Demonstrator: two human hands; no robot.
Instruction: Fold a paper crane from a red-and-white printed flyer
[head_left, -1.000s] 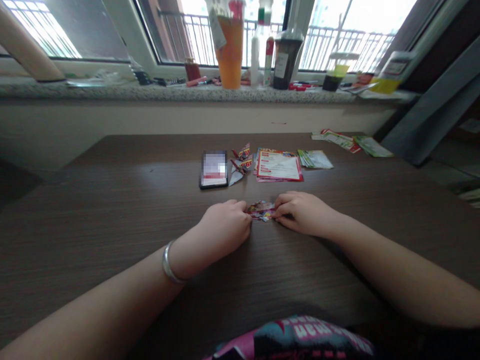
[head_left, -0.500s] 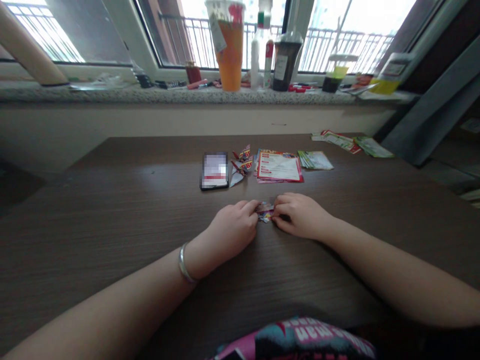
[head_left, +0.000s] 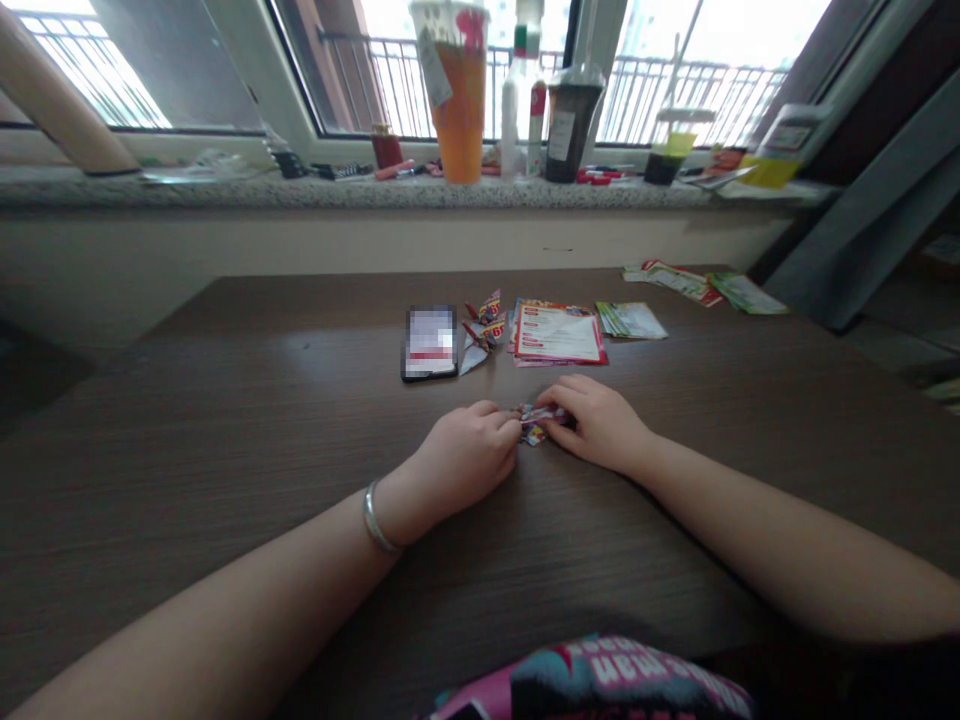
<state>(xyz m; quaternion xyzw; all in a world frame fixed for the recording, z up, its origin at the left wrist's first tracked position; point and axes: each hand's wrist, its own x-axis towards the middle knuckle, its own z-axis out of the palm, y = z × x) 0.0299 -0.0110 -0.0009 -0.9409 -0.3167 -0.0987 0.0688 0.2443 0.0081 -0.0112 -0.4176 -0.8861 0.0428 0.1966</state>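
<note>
A small folded piece of colourful printed paper (head_left: 534, 424) lies on the dark wooden table between my two hands. My left hand (head_left: 474, 452), with a silver bangle at the wrist, has its fingers closed on the paper's left end. On the right end, the curled thumb and fingers of my right hand (head_left: 592, 422) grip the paper. Parts of it are hidden under the fingertips. Just beyond my hands are folded paper pieces (head_left: 486, 332) with pointed tips, beside a stack of printed sheets (head_left: 561, 333) with a red-bordered one on top.
A phone (head_left: 430, 343) lies left of the folded pieces. Green-white leaflets (head_left: 631, 320) sit right of the stack, with more leaflets (head_left: 679, 282) at the far right corner. On the windowsill (head_left: 337, 192) stand an orange drink cup (head_left: 461, 110), a dark drink cup (head_left: 568, 130) and bottles.
My right hand has shifted slightly up, and its fingers now cover the paper's upper right part differently. The paper's fold looks changed. My left hand has stayed almost in place.
</note>
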